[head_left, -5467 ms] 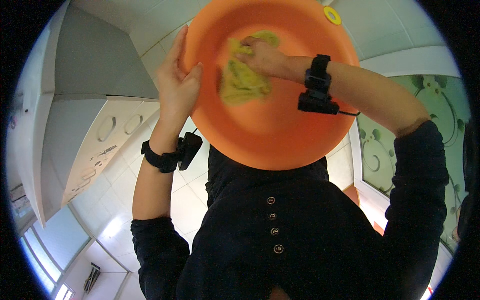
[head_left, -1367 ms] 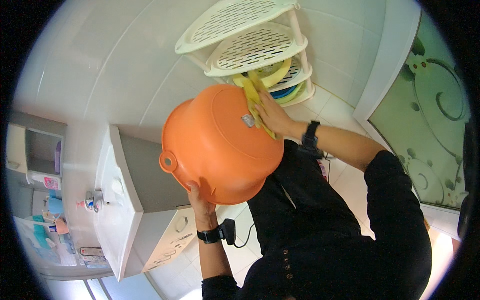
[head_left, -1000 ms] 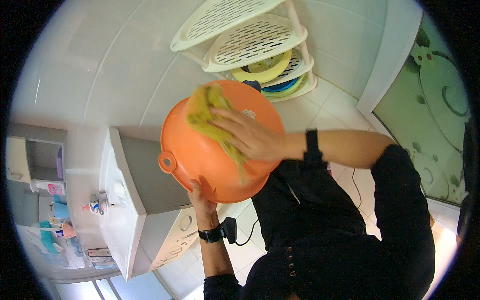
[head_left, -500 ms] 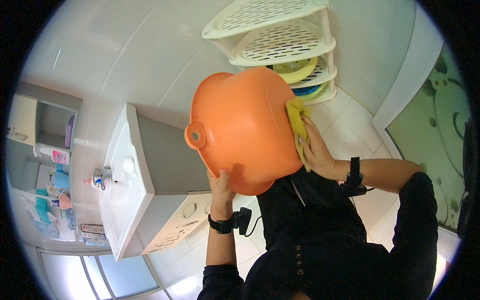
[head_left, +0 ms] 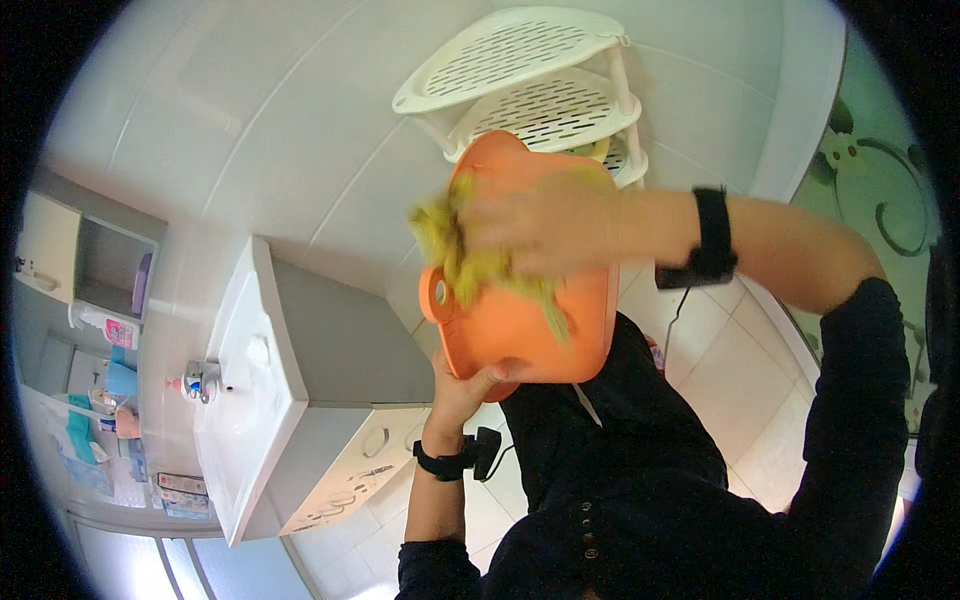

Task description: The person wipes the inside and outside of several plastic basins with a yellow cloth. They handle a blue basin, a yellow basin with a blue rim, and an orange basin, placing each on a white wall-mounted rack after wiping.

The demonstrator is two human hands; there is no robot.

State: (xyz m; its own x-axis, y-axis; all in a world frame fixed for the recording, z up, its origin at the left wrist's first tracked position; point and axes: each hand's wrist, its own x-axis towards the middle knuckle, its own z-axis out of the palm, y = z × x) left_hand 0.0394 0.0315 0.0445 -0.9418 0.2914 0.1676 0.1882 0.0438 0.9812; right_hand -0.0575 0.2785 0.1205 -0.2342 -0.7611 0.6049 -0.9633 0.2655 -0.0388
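Observation:
An orange plastic basin (head_left: 560,335) with a holed tab on its rim is held up in front of me, tilted on its side. Its lower left rim is gripped by my left hand (head_left: 462,395), the thumb lying over the wall. My right hand (head_left: 545,225), smeared by motion, presses a yellow cloth (head_left: 475,265) against the basin's surface near the tab. Part of the cloth hangs past the rim on the left. Hand and cloth hide much of the basin's upper side.
A white slotted corner rack (head_left: 530,50) stands beyond the basin, with a yellow basin (head_left: 595,150) partly showing on it. To the left is a white washbasin (head_left: 250,350) with a metal tap (head_left: 203,380) over a grey cabinet (head_left: 345,345). A patterned glass panel (head_left: 870,190) rises at right.
My right hand has swept the cloth leftward across the basin, from its right edge to near the tab. The basin has turned a little and sits slightly further right.

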